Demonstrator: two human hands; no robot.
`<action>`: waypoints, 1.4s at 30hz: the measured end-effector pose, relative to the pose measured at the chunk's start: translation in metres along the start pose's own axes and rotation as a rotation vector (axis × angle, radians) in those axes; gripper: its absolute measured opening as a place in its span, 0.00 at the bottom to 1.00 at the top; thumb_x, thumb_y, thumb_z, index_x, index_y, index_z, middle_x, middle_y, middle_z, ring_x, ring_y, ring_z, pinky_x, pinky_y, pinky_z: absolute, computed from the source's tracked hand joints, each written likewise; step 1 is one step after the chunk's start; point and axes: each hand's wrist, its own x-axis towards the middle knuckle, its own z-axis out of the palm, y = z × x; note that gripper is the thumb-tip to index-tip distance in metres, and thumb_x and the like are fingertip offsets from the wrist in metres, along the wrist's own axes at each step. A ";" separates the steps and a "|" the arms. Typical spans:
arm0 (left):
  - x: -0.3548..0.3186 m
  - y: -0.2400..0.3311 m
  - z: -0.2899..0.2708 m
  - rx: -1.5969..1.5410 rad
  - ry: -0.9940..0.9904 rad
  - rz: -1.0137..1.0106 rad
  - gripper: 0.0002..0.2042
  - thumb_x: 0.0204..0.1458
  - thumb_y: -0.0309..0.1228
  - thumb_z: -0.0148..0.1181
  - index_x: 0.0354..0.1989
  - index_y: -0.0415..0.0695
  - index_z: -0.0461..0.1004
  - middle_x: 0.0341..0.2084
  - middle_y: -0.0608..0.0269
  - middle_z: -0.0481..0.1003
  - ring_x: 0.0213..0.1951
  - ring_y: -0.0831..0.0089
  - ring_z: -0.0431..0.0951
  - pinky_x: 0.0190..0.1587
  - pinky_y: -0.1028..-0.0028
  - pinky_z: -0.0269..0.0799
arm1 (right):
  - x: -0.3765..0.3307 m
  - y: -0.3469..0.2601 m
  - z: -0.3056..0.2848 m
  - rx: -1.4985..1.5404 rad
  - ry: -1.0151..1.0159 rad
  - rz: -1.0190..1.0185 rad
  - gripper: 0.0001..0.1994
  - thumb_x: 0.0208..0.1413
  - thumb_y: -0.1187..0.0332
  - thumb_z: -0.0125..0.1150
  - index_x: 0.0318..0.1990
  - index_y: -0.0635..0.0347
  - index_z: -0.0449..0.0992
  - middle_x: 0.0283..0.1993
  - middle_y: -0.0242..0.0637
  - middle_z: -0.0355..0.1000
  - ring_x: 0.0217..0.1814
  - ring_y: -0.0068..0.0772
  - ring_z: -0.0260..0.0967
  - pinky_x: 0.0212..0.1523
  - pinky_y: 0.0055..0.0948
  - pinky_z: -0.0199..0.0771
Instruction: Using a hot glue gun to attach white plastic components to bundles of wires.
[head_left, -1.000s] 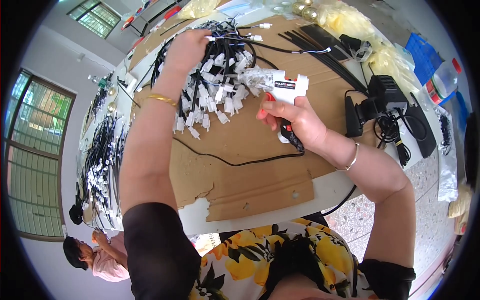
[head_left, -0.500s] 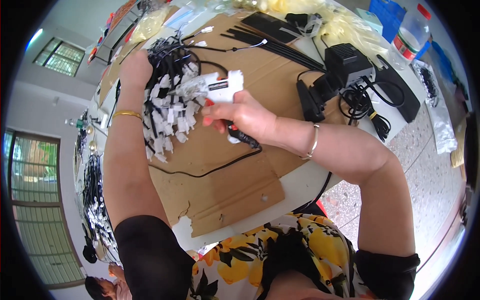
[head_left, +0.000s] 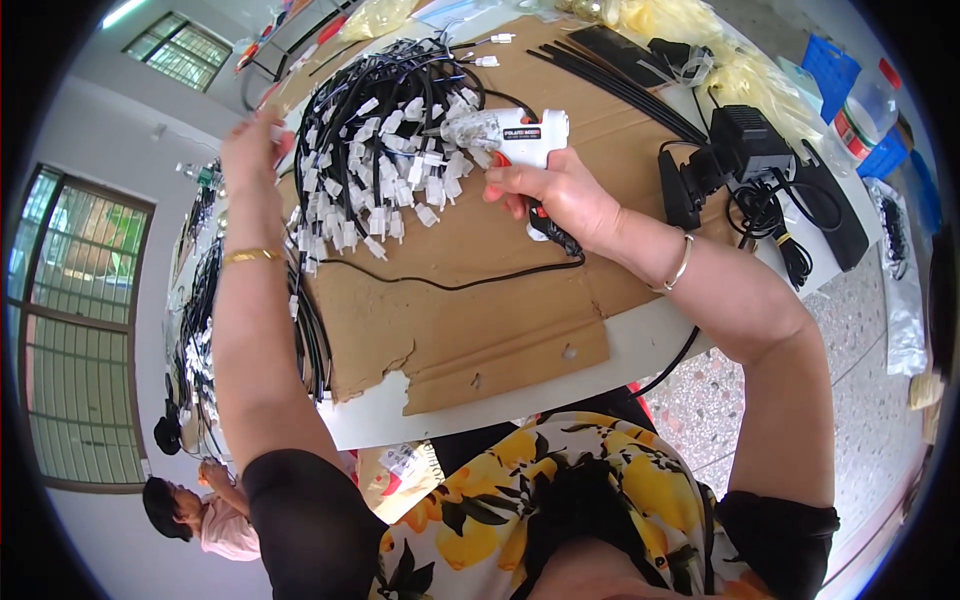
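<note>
My right hand [head_left: 575, 200] is wrapped round a white hot glue gun [head_left: 540, 133], its nozzle pointing left over a bundle of cables. The bundle of black cables with white plug connectors [head_left: 385, 160] lies spread on brown cardboard [head_left: 480, 330]. My left hand [head_left: 252, 150] is raised just left of the bundle, thumb and fingers apart, with nothing visible in it. The glue gun's black cord [head_left: 440, 285] runs from its handle leftward across the cardboard.
Right of the cardboard stands a black clamp-like device [head_left: 745, 145] with coiled cable. Black sticks [head_left: 625, 90] lie at the back, near yellowish plastic bags [head_left: 740, 75]. A red-capped bottle [head_left: 865, 110] stands far right. More cables [head_left: 195, 330] lie at left; a person in pink [head_left: 220, 520] is beyond.
My left hand has come off the cable bundle and moved left, its fingers opening. The glue gun stays in my right hand above the connectors. The whole view has shifted.
</note>
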 end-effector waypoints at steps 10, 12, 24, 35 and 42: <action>-0.137 -0.036 0.022 0.007 -0.231 -0.066 0.12 0.48 0.34 0.55 0.33 0.36 0.72 0.18 0.65 0.72 0.12 0.84 0.64 0.16 0.86 0.59 | -0.014 0.000 0.014 -0.333 -0.110 -0.209 0.08 0.43 0.74 0.57 0.32 0.64 0.67 0.29 0.31 0.68 0.32 0.19 0.65 0.34 0.20 0.67; -0.151 -0.039 0.022 0.142 -0.273 -0.046 0.16 0.47 0.35 0.55 0.40 0.35 0.69 0.21 0.64 0.73 0.14 0.84 0.65 0.17 0.85 0.60 | -0.018 -0.002 0.017 -0.281 -0.106 -0.219 0.09 0.42 0.75 0.57 0.33 0.65 0.67 0.30 0.31 0.68 0.35 0.19 0.65 0.36 0.20 0.67; -0.245 -0.038 0.031 -0.145 -0.441 0.073 0.14 0.46 0.21 0.54 0.43 0.35 0.67 0.32 0.62 0.72 0.31 0.80 0.71 0.34 0.83 0.68 | -0.027 0.002 0.026 -0.298 -0.201 -0.272 0.14 0.43 0.73 0.57 0.40 0.66 0.67 0.33 0.31 0.69 0.34 0.17 0.64 0.36 0.18 0.66; -0.268 -0.024 0.042 -0.445 -0.417 0.305 0.17 0.41 0.17 0.53 0.42 0.34 0.62 0.37 0.55 0.70 0.40 0.73 0.72 0.44 0.75 0.67 | -0.025 -0.004 0.052 -0.496 -0.280 -0.731 0.25 0.42 0.62 0.60 0.46 0.66 0.62 0.43 0.41 0.63 0.45 0.31 0.61 0.44 0.27 0.62; -0.277 -0.015 0.036 -0.448 -0.507 0.309 0.15 0.40 0.16 0.52 0.39 0.35 0.62 0.36 0.56 0.69 0.40 0.73 0.71 0.45 0.74 0.66 | -0.019 -0.008 0.058 -0.576 -0.305 -0.778 0.27 0.41 0.59 0.58 0.47 0.67 0.63 0.45 0.45 0.62 0.47 0.37 0.60 0.48 0.31 0.59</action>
